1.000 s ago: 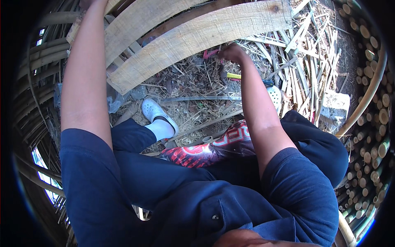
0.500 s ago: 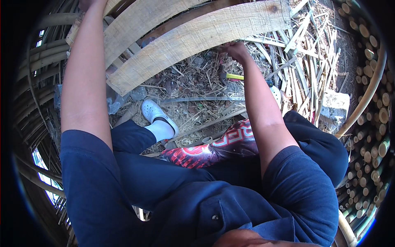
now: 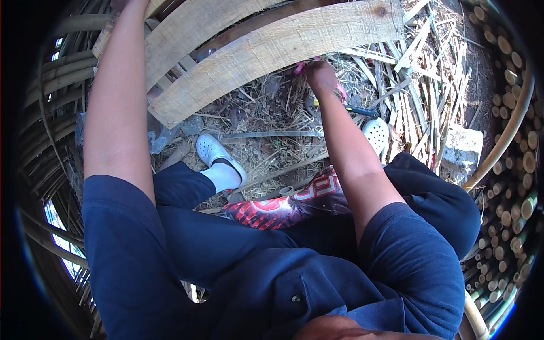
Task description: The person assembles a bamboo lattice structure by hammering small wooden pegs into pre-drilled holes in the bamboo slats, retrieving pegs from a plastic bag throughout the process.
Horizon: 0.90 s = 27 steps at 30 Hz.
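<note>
Compared with half a second ago, almost nothing is being moved: the right hand [image 3: 322,73] is being kept at the same place, just under the lower edge of the front wooden plank [image 3: 283,54], and only the small pink object [image 3: 299,68] beside it is showing a little more. The fingers of this hand are being curled closed around that pink object, but what the object is cannot be told, because most of it is being hidden by the hand. The left arm is being stretched up along the left side, and the left hand [image 3: 122,4] is being cut off by the top edge of the picture near the rear plank [image 3: 187,25], so its fingers cannot be judged.

On the ground [image 3: 272,113], which is being covered with dry straw and chips, a tool with a yellow and black handle [image 3: 345,109] is lying just beside the right forearm. A long flat metal strip [image 3: 272,134] is lying in the straw between the two white clogs [image 3: 218,156]. A pile of split bamboo strips [image 3: 419,96] is lying toward the right side of the ground, and a grey block [image 3: 462,153] is standing near it. A red patterned cloth [image 3: 283,207] is lying across the lap.
</note>
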Tool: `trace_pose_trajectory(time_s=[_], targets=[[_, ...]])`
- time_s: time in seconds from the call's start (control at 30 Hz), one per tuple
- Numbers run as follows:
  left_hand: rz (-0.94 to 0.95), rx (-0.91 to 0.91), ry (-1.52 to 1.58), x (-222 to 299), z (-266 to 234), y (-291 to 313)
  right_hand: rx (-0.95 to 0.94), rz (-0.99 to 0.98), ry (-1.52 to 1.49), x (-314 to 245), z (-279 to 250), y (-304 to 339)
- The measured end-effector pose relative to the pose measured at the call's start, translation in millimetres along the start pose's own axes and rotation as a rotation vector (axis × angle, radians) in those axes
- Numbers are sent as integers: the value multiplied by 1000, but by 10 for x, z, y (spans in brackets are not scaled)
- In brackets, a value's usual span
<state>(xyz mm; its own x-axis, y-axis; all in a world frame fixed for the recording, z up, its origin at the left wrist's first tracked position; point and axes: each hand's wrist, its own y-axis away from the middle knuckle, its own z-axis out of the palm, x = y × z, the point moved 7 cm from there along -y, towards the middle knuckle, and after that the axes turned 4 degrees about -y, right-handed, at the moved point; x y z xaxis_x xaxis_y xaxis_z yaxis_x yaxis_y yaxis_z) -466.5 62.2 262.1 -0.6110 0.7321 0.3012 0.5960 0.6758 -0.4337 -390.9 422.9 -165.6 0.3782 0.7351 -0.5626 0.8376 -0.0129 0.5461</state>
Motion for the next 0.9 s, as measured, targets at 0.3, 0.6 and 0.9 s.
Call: trace_pose_trajectory(time_s=[0.3, 0.6, 0.9], targets=[[40, 58, -7, -67, 38, -37, -501, -236, 228, -76, 191, -105], [33, 43, 9, -85, -18, -13, -64, 104, 262, -27, 10, -47], [48, -58, 86, 71, -44, 129, 121, 79, 5, -35, -389, 107]])
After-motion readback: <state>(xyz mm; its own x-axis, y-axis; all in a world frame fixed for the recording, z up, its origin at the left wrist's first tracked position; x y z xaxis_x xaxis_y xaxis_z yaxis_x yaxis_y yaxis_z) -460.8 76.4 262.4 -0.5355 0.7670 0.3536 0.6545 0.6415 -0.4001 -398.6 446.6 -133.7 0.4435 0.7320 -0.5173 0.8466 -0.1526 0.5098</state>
